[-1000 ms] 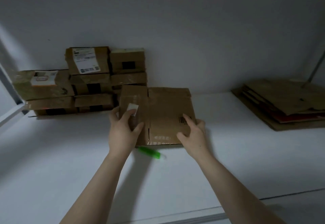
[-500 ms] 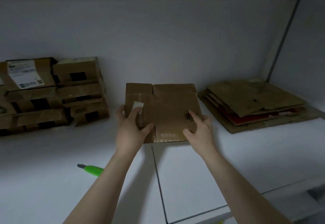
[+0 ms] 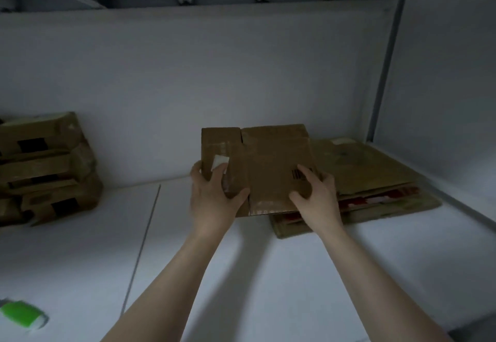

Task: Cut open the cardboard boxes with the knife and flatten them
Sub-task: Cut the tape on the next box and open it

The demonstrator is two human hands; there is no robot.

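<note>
White tabletop (image 3: 188,274): your left hand (image 3: 212,194) and right hand (image 3: 316,196) grip a flattened brown cardboard box (image 3: 276,159); released askew, it may slip off the brown cardboard pile (image 3: 375,170).

Flattened box (image 3: 271,164): matt brown cardboard; knife (image 3: 22,313): green plastic.

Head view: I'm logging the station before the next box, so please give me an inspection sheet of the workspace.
Surface: white table, with a thin seam running down its left half.
Job's things: flattened box held up at centre; pile of flattened cardboard behind it on the right; stack of taped boxes at far left; green knife lying at the lower left, blurred.
Clutter: nothing seen.
Grippers: left hand grips the flattened box's left edge; right hand grips its lower right.
Cables: nothing seen.
Surroundings: white back wall; metal post in the right corner.
</note>
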